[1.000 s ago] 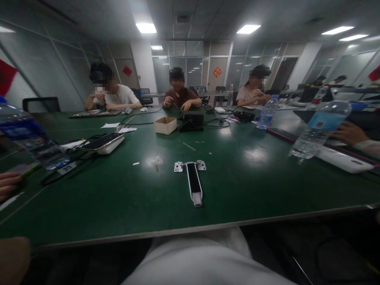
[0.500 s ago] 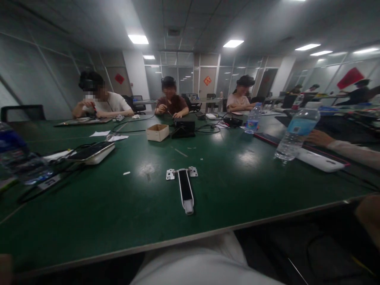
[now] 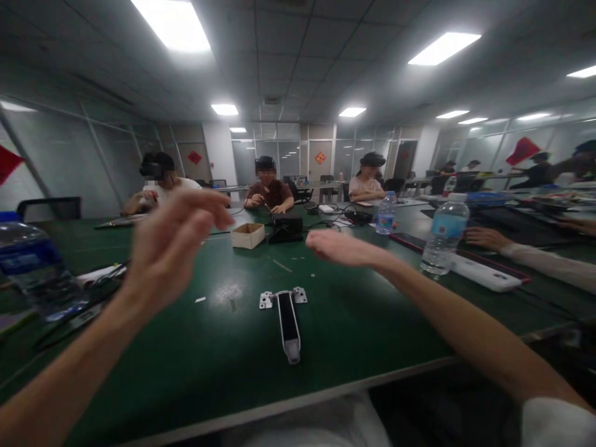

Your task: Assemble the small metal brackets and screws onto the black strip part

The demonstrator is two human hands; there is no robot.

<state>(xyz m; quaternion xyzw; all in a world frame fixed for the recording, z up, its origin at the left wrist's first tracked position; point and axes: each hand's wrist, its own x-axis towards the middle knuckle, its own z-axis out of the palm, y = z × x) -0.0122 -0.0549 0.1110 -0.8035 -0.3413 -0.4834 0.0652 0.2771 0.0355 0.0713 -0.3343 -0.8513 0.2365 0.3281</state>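
Above the table's left half, my left hand (image 3: pixel 174 242) is raised, blurred, its fingers loosely bent and apart with nothing seen in them. My right hand (image 3: pixel 342 247) hovers right of centre, back up; its fingertips are curled out of sight, so its grip is unclear. Between and below both hands lies a metal hinge-like part (image 3: pixel 288 323), with a long black-topped arm pointing towards me and two flat plates with holes at its far end. Neither hand touches it. An open cardboard box (image 3: pixel 248 236) stands beyond it, beside a black object (image 3: pixel 285 227).
Water bottles stand at the left (image 3: pixel 37 267) and right (image 3: pixel 444 236), with a smaller bottle (image 3: pixel 386 214) farther back. A white device (image 3: pixel 484 272) lies at the right, near a co-worker's hand (image 3: pixel 487 238). Several people sit around the tables. Cables cross the far side.
Both my hands have come up into view over the table. The camera view has tilted upwards, so the table things appear lower.
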